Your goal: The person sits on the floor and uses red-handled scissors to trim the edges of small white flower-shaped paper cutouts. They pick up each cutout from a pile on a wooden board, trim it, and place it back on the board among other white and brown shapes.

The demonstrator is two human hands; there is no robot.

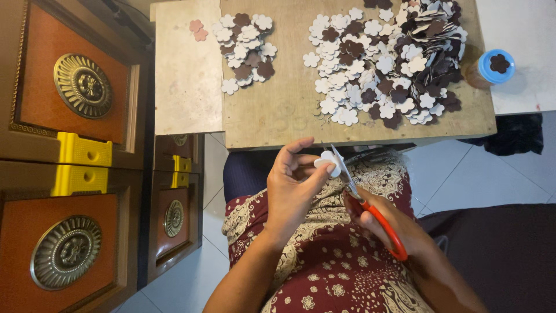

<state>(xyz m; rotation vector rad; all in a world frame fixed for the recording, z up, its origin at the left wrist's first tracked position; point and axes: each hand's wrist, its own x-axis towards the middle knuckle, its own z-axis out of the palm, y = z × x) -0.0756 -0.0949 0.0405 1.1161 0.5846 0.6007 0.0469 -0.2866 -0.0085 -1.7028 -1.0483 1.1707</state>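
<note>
Head view, looking down at the lap. The left hand (292, 185) pinched a small white flower-shaped cutout (328, 160) between thumb and fingertips, holding it just below the near edge of the wooden board (272, 110). The right hand (399, 229) gripped the red-handled scissors (362, 200), fingers clenched through the loops; the blades ran along a long axis from 5 o'clock up to 11 o'clock, their tips touching the cutout's right edge. From the right hand the cutout lay toward 11 o'clock; the left hand was the nearer, already grasping it. On the board lay a small heap of flower cutouts (246, 43) at 11 o'clock and a large heap (385, 64) at 1 o'clock, in white and brown. A blue-lidded jar (492, 66) stood beside the large heap. How far the blades stood apart was hard to make out, and the far part of the large heap was cut off by the frame
</note>
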